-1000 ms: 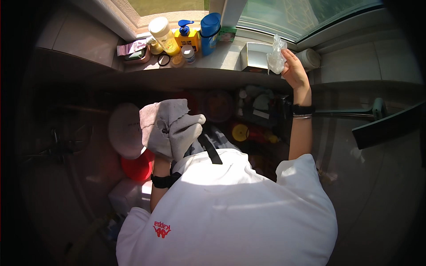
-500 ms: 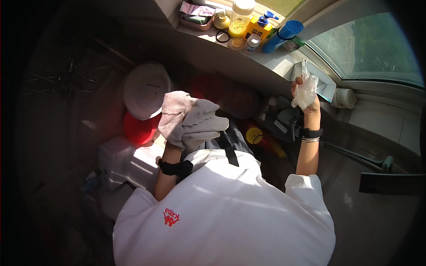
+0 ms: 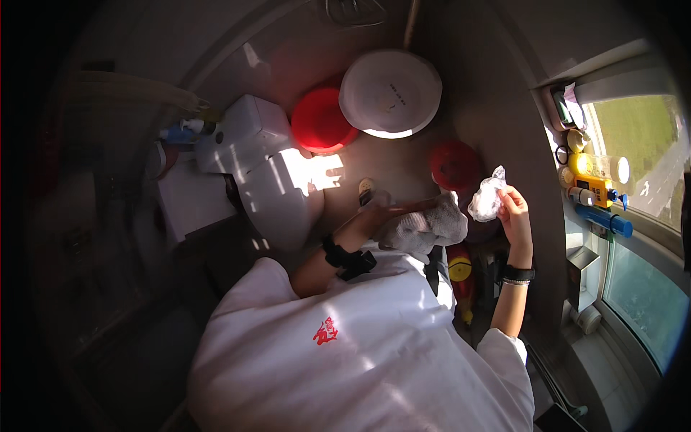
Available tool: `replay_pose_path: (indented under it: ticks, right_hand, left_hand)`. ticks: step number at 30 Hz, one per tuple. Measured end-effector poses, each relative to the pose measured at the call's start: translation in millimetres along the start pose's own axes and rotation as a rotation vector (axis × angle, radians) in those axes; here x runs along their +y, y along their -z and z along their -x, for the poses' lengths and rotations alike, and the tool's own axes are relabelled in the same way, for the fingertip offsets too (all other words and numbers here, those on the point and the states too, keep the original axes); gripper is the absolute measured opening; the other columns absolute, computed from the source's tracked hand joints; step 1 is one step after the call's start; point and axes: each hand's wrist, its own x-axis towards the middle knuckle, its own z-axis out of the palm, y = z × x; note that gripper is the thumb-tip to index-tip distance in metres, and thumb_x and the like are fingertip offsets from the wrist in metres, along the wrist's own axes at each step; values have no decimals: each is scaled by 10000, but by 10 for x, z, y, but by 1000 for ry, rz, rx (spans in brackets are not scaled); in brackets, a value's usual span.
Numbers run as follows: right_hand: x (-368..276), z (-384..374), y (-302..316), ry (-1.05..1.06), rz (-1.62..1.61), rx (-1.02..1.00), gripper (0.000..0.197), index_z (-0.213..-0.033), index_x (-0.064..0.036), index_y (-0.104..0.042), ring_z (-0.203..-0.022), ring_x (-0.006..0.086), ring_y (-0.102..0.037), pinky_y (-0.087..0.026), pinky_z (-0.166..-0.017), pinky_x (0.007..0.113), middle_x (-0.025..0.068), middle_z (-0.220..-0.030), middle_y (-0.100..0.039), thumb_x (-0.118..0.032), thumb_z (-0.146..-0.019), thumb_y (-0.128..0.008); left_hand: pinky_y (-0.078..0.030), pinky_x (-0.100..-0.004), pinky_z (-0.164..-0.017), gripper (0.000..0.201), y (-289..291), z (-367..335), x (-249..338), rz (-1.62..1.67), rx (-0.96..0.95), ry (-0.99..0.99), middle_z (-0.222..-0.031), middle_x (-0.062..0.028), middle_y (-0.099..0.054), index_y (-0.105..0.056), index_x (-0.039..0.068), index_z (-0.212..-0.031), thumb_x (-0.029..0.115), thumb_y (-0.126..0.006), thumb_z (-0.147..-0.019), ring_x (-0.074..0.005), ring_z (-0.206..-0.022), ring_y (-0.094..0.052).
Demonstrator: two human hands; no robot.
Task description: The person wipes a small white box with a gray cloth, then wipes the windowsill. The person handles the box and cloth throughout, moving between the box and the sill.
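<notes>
A folded grey cloth [image 3: 425, 232] hangs in my left hand [image 3: 378, 214], in front of my shirt. The fingers of that hand are smeared by motion and lie along the cloth's upper edge. Raised to the right, my right hand [image 3: 514, 209] pinches a crumpled clear plastic bag [image 3: 488, 199] between thumb and fingers. The bag is close to the cloth's right end, with a small gap between them. A black band circles each wrist.
A white toilet [image 3: 263, 165] stands at left. Ahead are a red basin [image 3: 322, 121], a large white basin [image 3: 390, 92] and a second red basin [image 3: 455, 164]. Along the right, a windowsill carries a yellow pump bottle [image 3: 594, 189], a blue bottle [image 3: 604, 220] and other containers.
My view has swung left, so the windowsill now lies at the right edge. The bag and the cloth have come closer together. My left hand, earlier covered by the cloth, now shows.
</notes>
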Motion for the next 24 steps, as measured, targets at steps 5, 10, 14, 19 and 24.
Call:
replay_pose_path:
  ticks: [5, 10, 14, 19, 24]
  right_hand:
    - [185, -270, -855, -51, 77, -146, 89, -938, -66, -611, -615, 37, -524, -428, -561, 169, -40, -716, -562, -143, -905, -582]
    - [452, -646, -1423, -121, 55, -216, 116, -1005, -71, -595, -771, 100, -635, -531, -667, 223, 14, -868, -647, -131, -910, -565]
    - [667, -817, -1886, -166, 91, -198, 82, -964, -60, -605, -752, 118, -635, -531, -633, 223, 31, -873, -641, -104, -902, -573]
    - [771, -1031, -2318, -260, 97, -253, 69, -942, -61, -615, -727, 112, -630, -518, -592, 195, 33, -866, -647, -71, -874, -608]
    - [909, -1242, -2575, -267, 211, -362, 89, -965, -78, -618, -785, 124, -648, -519, -642, 201, 32, -894, -661, -74, -879, -595]
  left_hand:
    - [-243, -300, -1109, 439, 326, 504, 27, 490, -28, -13, -1441, -147, -340, -310, -64, -1378, 89, -314, -967, -200, -1324, -341]
    - [-248, -298, -1104, 438, 633, 851, 86, 585, 16, -87, -1436, -145, -345, -312, -60, -1378, 91, -319, -966, -198, -1318, -346]
    - [-252, -297, -1100, 438, 869, 1231, 93, 602, 107, -164, -1432, -143, -349, -313, -57, -1377, 93, -323, -966, -196, -1314, -350]
    - [-256, -295, -1096, 438, 1040, 1542, 130, 570, 238, -256, -1427, -141, -355, -314, -54, -1377, 95, -328, -965, -194, -1308, -356]
    - [-261, -293, -1091, 438, 1011, 1854, 68, 627, 355, -289, -1423, -140, -360, -316, -50, -1377, 97, -333, -965, -192, -1302, -361]
